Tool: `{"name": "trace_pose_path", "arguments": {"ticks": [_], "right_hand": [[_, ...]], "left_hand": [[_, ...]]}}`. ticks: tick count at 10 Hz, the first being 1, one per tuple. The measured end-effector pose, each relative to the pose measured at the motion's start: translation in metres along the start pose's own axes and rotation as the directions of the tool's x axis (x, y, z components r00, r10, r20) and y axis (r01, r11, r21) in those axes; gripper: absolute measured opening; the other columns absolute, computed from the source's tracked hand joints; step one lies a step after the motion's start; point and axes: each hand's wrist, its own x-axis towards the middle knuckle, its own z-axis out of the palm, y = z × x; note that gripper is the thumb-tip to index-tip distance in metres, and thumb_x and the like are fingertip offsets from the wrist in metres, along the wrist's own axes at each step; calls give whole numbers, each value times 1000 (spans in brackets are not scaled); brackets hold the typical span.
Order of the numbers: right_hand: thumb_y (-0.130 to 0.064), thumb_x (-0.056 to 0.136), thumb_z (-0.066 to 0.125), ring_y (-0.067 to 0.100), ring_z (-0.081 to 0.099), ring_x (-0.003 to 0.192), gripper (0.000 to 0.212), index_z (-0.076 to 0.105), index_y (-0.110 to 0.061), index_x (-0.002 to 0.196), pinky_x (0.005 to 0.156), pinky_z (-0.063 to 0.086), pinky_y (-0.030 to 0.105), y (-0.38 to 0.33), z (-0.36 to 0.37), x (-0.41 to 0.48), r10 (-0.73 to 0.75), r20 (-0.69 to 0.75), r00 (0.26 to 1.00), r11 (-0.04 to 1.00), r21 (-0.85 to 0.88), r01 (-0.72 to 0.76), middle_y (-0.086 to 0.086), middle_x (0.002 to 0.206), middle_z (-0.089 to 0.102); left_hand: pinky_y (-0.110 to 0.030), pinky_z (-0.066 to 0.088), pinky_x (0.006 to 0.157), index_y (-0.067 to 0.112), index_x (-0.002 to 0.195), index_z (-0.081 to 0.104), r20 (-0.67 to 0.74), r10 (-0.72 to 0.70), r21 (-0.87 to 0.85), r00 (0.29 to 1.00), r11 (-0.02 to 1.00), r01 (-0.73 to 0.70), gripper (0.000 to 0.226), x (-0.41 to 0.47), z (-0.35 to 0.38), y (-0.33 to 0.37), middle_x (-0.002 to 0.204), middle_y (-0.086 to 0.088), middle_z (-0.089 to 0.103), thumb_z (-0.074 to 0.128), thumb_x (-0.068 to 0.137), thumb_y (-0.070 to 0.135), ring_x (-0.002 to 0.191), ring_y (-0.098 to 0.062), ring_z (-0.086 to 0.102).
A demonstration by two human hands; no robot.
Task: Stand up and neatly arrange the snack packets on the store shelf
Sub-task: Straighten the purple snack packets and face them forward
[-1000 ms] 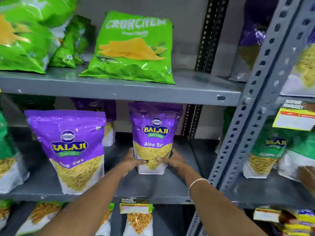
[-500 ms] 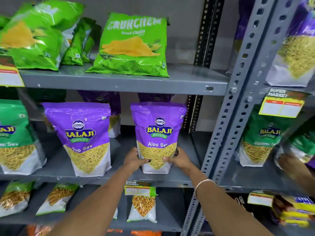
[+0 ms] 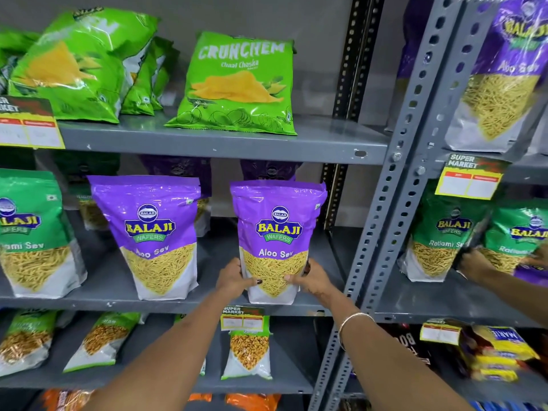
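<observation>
Head view: both hands clamped the purple Aloo Sev pouch (image 3: 277, 241) upright at the middle shelf's (image 3: 178, 304) front edge.
I saw left hand (image 3: 234, 280) and right hand (image 3: 311, 280) pinching its lower sides, equally near; long axis vertical, base probably resting on the shelf.

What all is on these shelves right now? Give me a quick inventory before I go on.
Crunchem packet: one upright, green, top shelf centre.
Green chip packets: several, leaning and piled, top shelf left; count unclear.
Held Aloo Sev pouch: one, purple, middle shelf front.
Second Aloo Sev pouch: one, purple, to its left; more purple pouches behind, half hidden.
Ratlami Sev pouch: one, green, middle shelf far left.
Price tags: several, yellow, on shelf edges.
Small packets: several, green and white, lower shelf.
Another person's hand: one, on green pouches, right rack.
Left hand, right hand: gripping the held pouch's lower sides.
</observation>
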Motion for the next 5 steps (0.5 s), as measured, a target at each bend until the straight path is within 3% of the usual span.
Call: {"name": "trace_pose_path", "arguments": {"ticks": [3, 4, 5], "right_hand": [[-8, 67, 80, 28, 58, 115, 67, 48, -1, 124, 96, 49, 37, -4, 4, -4, 8, -32, 999, 998, -63, -10, 17, 128, 61], [-11, 64, 83, 27, 55, 118, 79, 37, -3, 128, 97, 47, 37, -16, 7, -14, 33, 22, 999, 997, -68, -32, 17, 133, 55], [-43, 49, 88, 27, 46, 130, 109, 29, -11, 134, 108, 41, 44, -25, 12, -19, -90, -62, 994, 990, -118, 82, 14, 140, 47]], "left_hand": [[-45, 51, 94, 10, 91, 47, -42, -6, -37, 999, 999, 5, 38, 0, 4, -3, 115, -20, 67, 79, 69, 10, 108, -35, 63], [-43, 48, 97, 7, 105, 47, 0, -4, 31, 1000, 999, 4, 45, -4, 0, 3, 125, -19, 61, 77, 72, 14, 115, -33, 58], [-44, 42, 104, 4, 132, 38, -35, 70, 98, 997, 993, -66, 72, -11, -6, 6, 142, -17, 46, 76, 73, 22, 129, -32, 47]]}}
